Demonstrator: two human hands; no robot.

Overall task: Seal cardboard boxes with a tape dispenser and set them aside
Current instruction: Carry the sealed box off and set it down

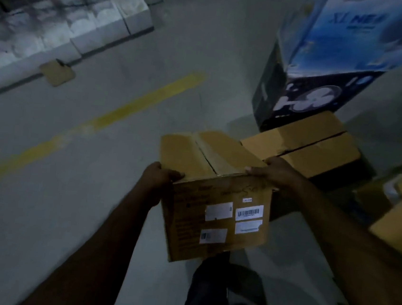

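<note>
My left hand (159,174) and right hand (276,171) grip the box (217,203) at its top corners, hands apart; second box (319,150) just beyond my right hand.

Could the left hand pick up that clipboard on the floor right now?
Probably not: the left hand grips the labelled box, and the clipboard lies well beyond the yellow line.

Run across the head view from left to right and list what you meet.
brown board on the floor → left hand → held cardboard box → right hand → brown box at the right edge
</note>
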